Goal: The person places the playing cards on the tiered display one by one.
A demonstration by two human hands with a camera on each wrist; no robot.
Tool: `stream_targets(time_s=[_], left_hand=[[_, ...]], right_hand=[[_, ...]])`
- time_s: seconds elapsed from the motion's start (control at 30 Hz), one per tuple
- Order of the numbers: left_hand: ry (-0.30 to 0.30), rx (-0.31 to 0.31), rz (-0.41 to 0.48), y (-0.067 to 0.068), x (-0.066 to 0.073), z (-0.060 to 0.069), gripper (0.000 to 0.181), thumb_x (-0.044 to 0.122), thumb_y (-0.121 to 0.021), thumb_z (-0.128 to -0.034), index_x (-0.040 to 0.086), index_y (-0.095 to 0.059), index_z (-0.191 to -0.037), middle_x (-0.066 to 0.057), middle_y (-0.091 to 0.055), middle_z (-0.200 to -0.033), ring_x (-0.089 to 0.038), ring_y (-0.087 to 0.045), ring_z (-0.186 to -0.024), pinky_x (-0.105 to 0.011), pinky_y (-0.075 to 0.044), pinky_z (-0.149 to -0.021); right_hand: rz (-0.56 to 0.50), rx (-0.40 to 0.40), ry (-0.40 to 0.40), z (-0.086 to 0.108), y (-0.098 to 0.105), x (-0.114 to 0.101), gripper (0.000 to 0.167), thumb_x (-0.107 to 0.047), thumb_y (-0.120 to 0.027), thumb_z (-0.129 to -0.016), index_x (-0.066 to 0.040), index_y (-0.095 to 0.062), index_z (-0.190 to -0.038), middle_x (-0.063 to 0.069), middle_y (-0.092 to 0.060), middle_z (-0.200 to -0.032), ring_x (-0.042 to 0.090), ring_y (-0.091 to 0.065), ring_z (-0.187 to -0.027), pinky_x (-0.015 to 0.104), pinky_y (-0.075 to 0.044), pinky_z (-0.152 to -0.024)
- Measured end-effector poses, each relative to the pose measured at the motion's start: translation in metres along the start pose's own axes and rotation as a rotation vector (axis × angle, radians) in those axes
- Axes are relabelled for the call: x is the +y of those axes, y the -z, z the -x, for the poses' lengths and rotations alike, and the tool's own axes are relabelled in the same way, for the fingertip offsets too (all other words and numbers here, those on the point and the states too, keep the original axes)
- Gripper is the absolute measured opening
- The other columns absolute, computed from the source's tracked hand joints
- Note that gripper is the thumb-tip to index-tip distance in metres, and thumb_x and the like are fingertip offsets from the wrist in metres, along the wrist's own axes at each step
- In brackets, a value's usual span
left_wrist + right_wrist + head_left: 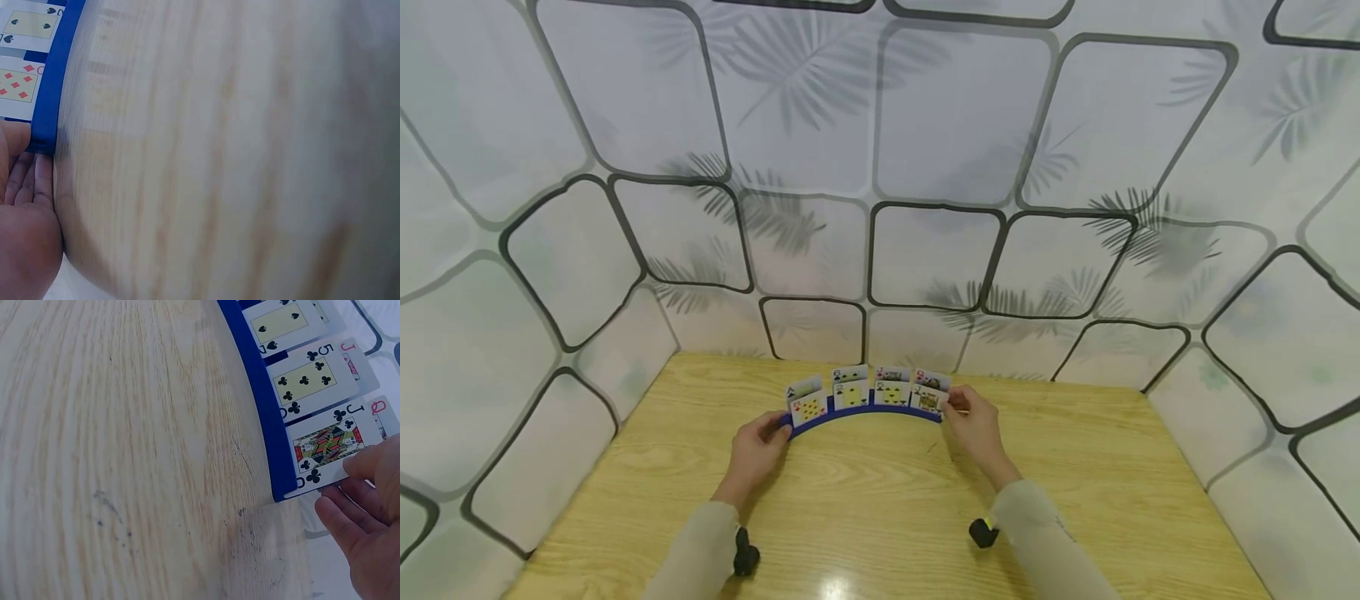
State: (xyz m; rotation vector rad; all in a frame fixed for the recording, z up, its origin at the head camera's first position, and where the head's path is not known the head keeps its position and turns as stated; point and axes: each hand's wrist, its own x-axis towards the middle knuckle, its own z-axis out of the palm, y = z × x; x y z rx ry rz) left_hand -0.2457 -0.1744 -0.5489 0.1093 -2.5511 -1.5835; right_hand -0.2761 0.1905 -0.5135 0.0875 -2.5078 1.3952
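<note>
A curved blue playing card holder (887, 408) stands on the table with playing cards upright in two rows. My left hand (758, 446) grips its left end, thumb in front beside a red diamond card (15, 87). In the left wrist view the left hand (28, 219) has its other fingers low at the holder's end. At the opposite end my right hand (976, 425) pinches the jack of clubs (328, 447), thumb on its face and fingers behind. A red queen (381, 412) shows partly behind that jack. The right hand's fingertips behind the card are hidden.
The light wooden table (865, 508) extends in front of the holder and to both sides. A patterned cloth wall (936, 258) rises behind the table and at both sides. Black wrist cameras sit on the left wrist (745, 554) and right wrist (983, 533).
</note>
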Motion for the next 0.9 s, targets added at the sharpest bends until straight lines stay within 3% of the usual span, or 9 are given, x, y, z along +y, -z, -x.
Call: stream_targets(time_s=[0.43, 0.63, 0.8, 0.9], left_hand=[[-0.013, -0.015, -0.01, -0.004, 0.0, -0.004, 0.033, 0.003, -0.065, -0.1021, -0.005, -0.067, -0.134, -0.029, -0.068, -0.135, -0.042, -0.067, -0.126, -0.049, -0.057, -0.107], [-0.028, -0.017, -0.01, 0.0, -0.001, -0.006, 0.031, 0.002, -0.065, -0.1015, -0.005, -0.068, -0.132, -0.028, -0.07, -0.132, -0.041, -0.068, -0.125, -0.049, -0.057, -0.107], [0.047, -0.058, 0.047, 0.015, -0.003, -0.006, 0.037, 0.004, -0.06, -0.1012, -0.001, -0.066, -0.137, -0.025, -0.069, -0.136, -0.032, -0.068, -0.122, -0.031, -0.056, -0.101], [0.118, -0.088, 0.157, 0.029, -0.002, -0.008, 0.043, 0.007, -0.053, -0.1018, 0.0, -0.062, -0.144, -0.024, -0.065, -0.142, -0.018, -0.068, -0.117, -0.018, -0.054, -0.094]], right_hand=[[0.027, -0.007, -0.056, 0.004, 0.02, 0.007, 0.019, -0.003, -0.073, -0.097, 0.003, -0.07, -0.114, 0.018, -0.076, -0.106, 0.033, -0.073, -0.102, 0.042, -0.065, -0.09], [0.063, -0.01, -0.041, 0.005, 0.031, 0.009, 0.019, -0.004, -0.072, -0.097, 0.004, -0.069, -0.115, 0.018, -0.076, -0.107, 0.034, -0.073, -0.103, 0.042, -0.064, -0.089], [0.088, -0.018, 0.006, 0.002, 0.039, 0.006, 0.018, -0.004, -0.071, -0.098, 0.003, -0.068, -0.115, 0.018, -0.075, -0.107, 0.033, -0.073, -0.103, 0.043, -0.064, -0.091], [0.102, -0.022, 0.041, -0.001, 0.042, 0.003, 0.019, -0.005, -0.069, -0.099, 0.005, -0.068, -0.115, 0.019, -0.075, -0.108, 0.034, -0.073, -0.102, 0.044, -0.063, -0.09]])
